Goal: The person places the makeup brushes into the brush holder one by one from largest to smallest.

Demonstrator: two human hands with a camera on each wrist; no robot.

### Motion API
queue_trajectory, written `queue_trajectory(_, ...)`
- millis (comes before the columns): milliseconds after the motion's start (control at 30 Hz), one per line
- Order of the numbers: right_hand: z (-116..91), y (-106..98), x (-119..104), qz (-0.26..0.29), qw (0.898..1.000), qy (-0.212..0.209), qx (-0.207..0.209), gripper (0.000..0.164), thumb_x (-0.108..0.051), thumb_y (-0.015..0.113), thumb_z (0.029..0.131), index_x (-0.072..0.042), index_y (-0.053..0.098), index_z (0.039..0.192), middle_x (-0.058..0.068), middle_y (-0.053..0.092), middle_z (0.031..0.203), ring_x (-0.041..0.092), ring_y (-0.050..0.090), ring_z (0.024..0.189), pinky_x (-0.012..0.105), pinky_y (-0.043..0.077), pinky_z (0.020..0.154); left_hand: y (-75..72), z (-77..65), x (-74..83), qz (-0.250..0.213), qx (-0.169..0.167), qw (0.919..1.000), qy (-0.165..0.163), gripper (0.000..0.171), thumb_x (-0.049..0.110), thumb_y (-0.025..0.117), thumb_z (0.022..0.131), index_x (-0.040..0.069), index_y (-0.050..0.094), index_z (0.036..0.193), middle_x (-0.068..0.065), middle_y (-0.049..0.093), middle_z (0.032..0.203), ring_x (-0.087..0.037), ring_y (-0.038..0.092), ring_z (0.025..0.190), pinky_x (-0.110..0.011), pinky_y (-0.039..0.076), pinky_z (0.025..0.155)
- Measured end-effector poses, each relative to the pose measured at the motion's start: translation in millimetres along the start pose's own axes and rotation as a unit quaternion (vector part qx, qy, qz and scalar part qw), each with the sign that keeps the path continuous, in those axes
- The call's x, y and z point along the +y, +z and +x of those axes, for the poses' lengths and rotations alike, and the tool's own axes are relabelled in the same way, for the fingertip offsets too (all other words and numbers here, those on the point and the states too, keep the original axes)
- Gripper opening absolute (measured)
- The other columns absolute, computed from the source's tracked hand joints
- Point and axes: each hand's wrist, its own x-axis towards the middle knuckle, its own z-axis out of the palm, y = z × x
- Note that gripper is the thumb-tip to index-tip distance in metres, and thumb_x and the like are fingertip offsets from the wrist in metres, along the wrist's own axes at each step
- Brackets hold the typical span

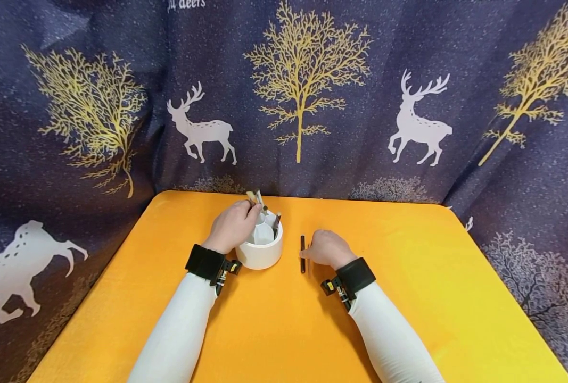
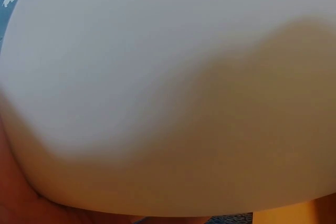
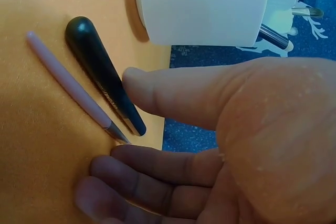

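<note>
My left hand (image 1: 233, 226) grips the rim of a round white brush holder (image 1: 260, 257) at its left side; the fingertips are hidden. The holder's pale wall (image 2: 105, 66) fills most of the left wrist view, blurred. My right hand (image 1: 330, 248) is low over the table, right of the holder. Before it lie a black makeup brush (image 3: 97, 61) and a thin brush with a pink handle (image 3: 73, 87), side by side. In the right wrist view the thumb (image 3: 173, 90) is against or just over the black handle, while the other fingers curve loosely, apart from it.
Several brushes (image 1: 277, 219) stand in the holder's compartments. A yellow-orange cloth (image 1: 408, 276) covers the table. Behind and beside it hangs a dark blue curtain (image 1: 274, 175) printed with deer and trees.
</note>
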Motion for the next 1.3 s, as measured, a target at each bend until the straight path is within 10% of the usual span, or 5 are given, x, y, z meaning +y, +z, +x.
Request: queue_trajectory(1300, 0.3, 14.9, -13.3, 0.007, 0.999, -0.037, 0.010, 0.027, -0.026, 0.073, 0.078, -0.015, 0.060, 0.058, -0.002, 0.047, 0.053, 0.017, 0.046, 0.044, 0.029, 0.033, 0.044, -1.8, -1.4, 1.8, 0.004, 0.009, 0.9999, 0.007, 0.041, 0.052, 0.032, 0.106, 0.019, 0.053, 0.093, -0.006, 0.049, 0.080, -0.023, 0.048, 0.069, -0.037, 0.036, 0.059)
